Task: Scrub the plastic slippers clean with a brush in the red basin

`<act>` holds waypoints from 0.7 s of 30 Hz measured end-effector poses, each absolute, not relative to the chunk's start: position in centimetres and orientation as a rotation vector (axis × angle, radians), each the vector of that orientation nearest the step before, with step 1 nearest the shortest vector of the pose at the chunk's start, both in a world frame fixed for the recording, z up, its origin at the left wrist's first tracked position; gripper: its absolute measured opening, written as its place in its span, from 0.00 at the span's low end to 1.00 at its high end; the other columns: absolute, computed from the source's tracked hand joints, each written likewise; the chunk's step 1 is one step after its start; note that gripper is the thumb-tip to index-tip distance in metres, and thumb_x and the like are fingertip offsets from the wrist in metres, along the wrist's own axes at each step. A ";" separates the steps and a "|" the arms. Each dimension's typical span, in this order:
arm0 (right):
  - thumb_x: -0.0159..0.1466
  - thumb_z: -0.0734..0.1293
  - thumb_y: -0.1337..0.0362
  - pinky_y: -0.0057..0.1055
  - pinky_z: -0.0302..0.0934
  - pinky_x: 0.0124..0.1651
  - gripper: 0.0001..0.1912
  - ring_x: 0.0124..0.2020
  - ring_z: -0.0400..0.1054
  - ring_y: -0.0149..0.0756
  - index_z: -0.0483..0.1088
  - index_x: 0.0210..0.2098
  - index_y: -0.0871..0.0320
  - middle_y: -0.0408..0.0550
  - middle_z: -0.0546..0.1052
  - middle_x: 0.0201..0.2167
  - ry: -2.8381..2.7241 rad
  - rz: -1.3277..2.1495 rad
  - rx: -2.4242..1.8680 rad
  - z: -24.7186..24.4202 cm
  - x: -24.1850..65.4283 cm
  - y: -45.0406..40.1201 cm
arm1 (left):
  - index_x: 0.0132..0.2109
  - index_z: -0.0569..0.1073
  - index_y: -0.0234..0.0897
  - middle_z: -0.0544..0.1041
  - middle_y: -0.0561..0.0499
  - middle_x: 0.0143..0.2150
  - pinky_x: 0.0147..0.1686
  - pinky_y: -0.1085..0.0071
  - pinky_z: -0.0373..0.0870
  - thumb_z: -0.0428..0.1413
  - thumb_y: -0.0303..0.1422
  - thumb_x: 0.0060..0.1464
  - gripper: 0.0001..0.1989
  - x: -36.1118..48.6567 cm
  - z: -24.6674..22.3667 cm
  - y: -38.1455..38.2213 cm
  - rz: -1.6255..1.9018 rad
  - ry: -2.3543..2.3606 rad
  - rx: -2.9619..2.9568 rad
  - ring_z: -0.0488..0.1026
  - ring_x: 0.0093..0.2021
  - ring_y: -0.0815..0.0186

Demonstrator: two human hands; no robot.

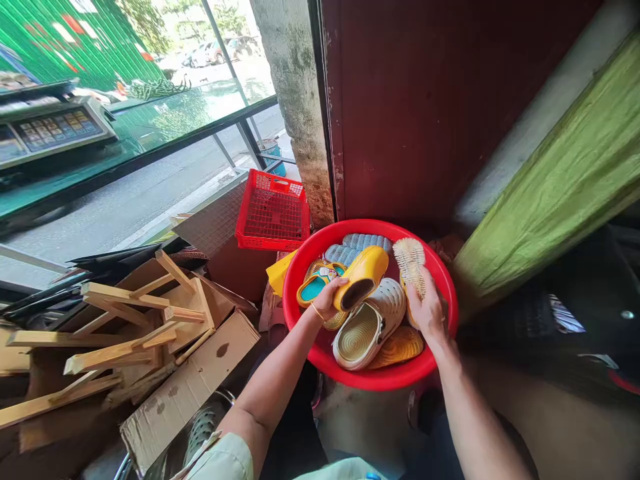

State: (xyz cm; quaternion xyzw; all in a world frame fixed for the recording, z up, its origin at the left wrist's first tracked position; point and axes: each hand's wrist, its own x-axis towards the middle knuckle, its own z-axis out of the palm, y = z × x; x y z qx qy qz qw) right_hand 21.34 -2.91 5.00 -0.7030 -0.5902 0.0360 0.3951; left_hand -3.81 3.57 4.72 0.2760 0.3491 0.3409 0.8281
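Observation:
My left hand [331,300] is closed on the heel end of a yellow shoe [367,270], held tilted over a round red basin [370,381]. In my right hand [427,307] is a scrub brush [410,260] with pale bristles facing up, apart from the shoe at the basin's right side. Below them a cream clog [367,330] lies in the basin, with a mustard-yellow sandal [400,348] partly under it. Blue-grey ridged slippers [367,241] sit at the back. A small clog with a teal insole [314,288] rests at the left.
A red plastic crate [274,210] stands behind the basin to the left. Wooden stools [150,320] and flattened cardboard [195,387] are piled at the left. Green cloth [555,180] hangs at the right, beside a dark red panel [425,107]. Glass at the left shows a street.

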 end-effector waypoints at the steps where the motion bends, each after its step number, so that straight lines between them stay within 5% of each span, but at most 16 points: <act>1: 0.72 0.60 0.50 0.46 0.68 0.62 0.33 0.61 0.71 0.51 0.62 0.70 0.62 0.62 0.74 0.62 -1.496 0.085 -1.709 4.8 21.3 -2.9 | 0.54 0.76 0.27 0.83 0.38 0.43 0.33 0.68 0.76 0.60 0.44 0.52 0.28 -3.9 4.7 3.6 0.681 0.664 0.534 0.81 0.38 0.56; 8: 0.72 0.61 0.55 0.42 0.69 0.63 0.28 0.61 0.73 0.46 0.64 0.69 0.58 0.57 0.76 0.61 -1.663 0.153 -1.420 4.5 18.0 -4.1 | 0.60 0.72 0.32 0.82 0.36 0.46 0.30 0.65 0.78 0.59 0.49 0.52 0.34 -3.7 3.0 3.5 0.555 0.401 0.341 0.82 0.45 0.46; 21: 0.73 0.60 0.57 0.43 0.68 0.64 0.28 0.62 0.72 0.48 0.64 0.69 0.62 0.61 0.75 0.62 -1.655 0.054 -1.595 4.1 20.2 -2.6 | 0.62 0.71 0.29 0.82 0.32 0.46 0.22 0.70 0.73 0.49 0.51 0.61 0.33 -1.6 2.9 3.9 0.485 0.443 0.175 0.82 0.33 0.54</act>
